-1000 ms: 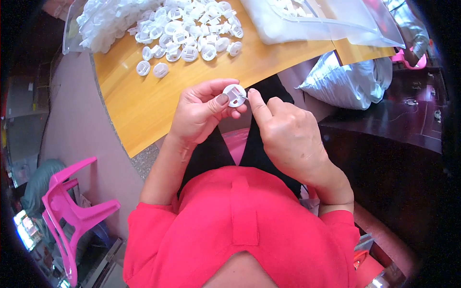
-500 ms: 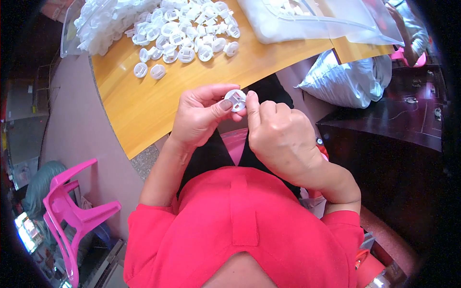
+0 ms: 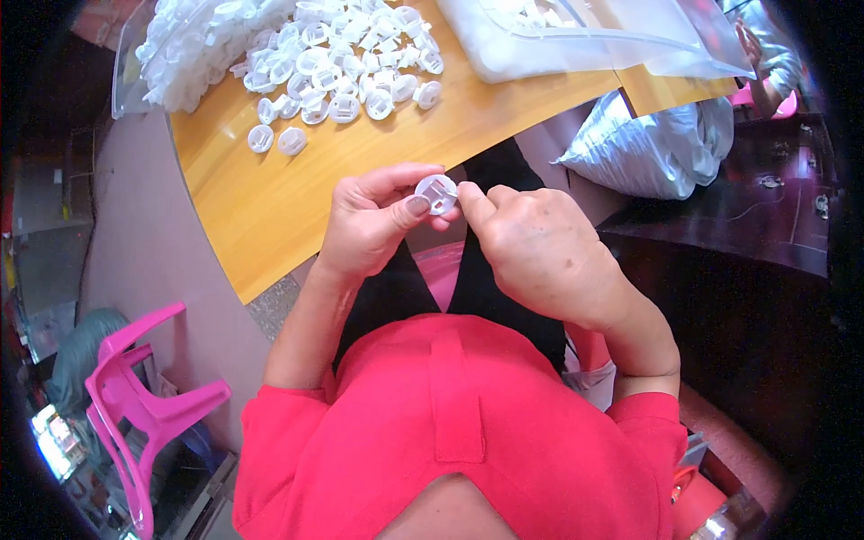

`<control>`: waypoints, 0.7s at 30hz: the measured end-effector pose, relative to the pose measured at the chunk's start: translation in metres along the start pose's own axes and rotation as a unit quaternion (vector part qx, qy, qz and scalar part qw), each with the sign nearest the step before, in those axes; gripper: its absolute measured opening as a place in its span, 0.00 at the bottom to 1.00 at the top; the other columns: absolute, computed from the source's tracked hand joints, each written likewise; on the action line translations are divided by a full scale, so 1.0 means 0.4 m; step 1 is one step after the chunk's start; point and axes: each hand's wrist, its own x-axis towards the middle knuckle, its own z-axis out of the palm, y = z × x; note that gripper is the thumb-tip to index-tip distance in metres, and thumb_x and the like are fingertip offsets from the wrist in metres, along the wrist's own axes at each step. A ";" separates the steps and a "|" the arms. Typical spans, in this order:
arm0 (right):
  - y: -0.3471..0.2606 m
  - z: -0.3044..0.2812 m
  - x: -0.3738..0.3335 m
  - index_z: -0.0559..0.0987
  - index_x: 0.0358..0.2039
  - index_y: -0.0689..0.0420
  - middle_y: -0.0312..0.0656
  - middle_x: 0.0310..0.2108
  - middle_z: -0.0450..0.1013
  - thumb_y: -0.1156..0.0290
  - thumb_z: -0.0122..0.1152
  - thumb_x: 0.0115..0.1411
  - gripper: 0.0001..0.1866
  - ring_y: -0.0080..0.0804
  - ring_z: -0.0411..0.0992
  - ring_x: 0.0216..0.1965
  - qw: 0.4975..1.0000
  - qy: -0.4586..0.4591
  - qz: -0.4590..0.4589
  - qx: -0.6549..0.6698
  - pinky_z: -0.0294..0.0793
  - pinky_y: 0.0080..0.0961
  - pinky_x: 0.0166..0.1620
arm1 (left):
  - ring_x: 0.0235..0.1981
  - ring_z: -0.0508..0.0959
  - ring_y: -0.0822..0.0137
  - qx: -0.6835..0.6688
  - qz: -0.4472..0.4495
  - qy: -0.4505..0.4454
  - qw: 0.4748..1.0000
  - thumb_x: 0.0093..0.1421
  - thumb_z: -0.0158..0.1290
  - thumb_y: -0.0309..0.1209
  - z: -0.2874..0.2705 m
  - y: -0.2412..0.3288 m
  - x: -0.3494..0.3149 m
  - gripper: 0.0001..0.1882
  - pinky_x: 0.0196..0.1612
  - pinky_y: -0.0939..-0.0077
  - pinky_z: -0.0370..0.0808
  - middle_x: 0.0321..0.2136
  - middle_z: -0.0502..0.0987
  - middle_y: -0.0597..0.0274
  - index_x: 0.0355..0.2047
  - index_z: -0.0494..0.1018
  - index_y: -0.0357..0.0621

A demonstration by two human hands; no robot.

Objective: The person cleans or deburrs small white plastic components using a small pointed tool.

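A small round white plastic piece (image 3: 436, 192) with rectangular slots is pinched between the thumb and fingers of my left hand (image 3: 373, 219), just off the table's front edge. Against its right rim rests the index fingertip of my right hand (image 3: 543, 245). The other fingers of that hand are curled in, and the thumb is hidden beneath. Whatever small thing it may grip there, I cannot make out. More round white pieces (image 3: 344, 108) of the same kind lie loosely piled on the wooden table (image 3: 256, 216), two of them apart at the near side.
A clear tub (image 3: 135, 58) heaped with white pieces stands at the far left. On the right sits a translucent bin (image 3: 504, 54). Past the table's right edge are a silvery sack (image 3: 648, 148) and another person's hand (image 3: 749, 43). A pink plastic chair (image 3: 148, 405) is at lower left.
My right hand has turned slightly, and its index finger, upright before, now bends in at the piece's rim. My left hand keeps its hold. At far right the other person's hand has moved.
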 end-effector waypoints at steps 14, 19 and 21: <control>-0.021 0.004 -0.036 0.72 0.48 0.65 0.46 0.22 0.69 0.81 0.54 0.50 0.22 0.45 0.72 0.22 0.990 0.076 0.087 0.077 0.71 0.36 0.25 | 0.37 0.80 0.59 -0.104 -0.047 -0.010 0.993 0.61 0.53 0.26 -0.006 0.006 0.002 0.18 0.38 0.71 0.79 0.42 0.77 0.44 0.51 0.69 0.30; -0.025 0.009 -0.032 0.72 0.47 0.65 0.46 0.21 0.69 0.80 0.54 0.50 0.21 0.45 0.72 0.22 0.989 0.085 0.092 0.079 0.71 0.37 0.25 | 0.37 0.80 0.60 -0.096 -0.040 -0.004 0.995 0.59 0.54 0.24 -0.006 0.011 0.001 0.18 0.38 0.71 0.79 0.41 0.78 0.46 0.50 0.70 0.30; -0.028 0.015 -0.029 0.71 0.47 0.65 0.47 0.21 0.68 0.80 0.54 0.50 0.21 0.46 0.72 0.21 0.989 0.084 0.097 0.078 0.71 0.38 0.25 | 0.37 0.80 0.60 -0.090 -0.034 -0.001 0.995 0.58 0.55 0.24 -0.005 0.011 0.000 0.19 0.38 0.71 0.79 0.40 0.78 0.46 0.50 0.70 0.30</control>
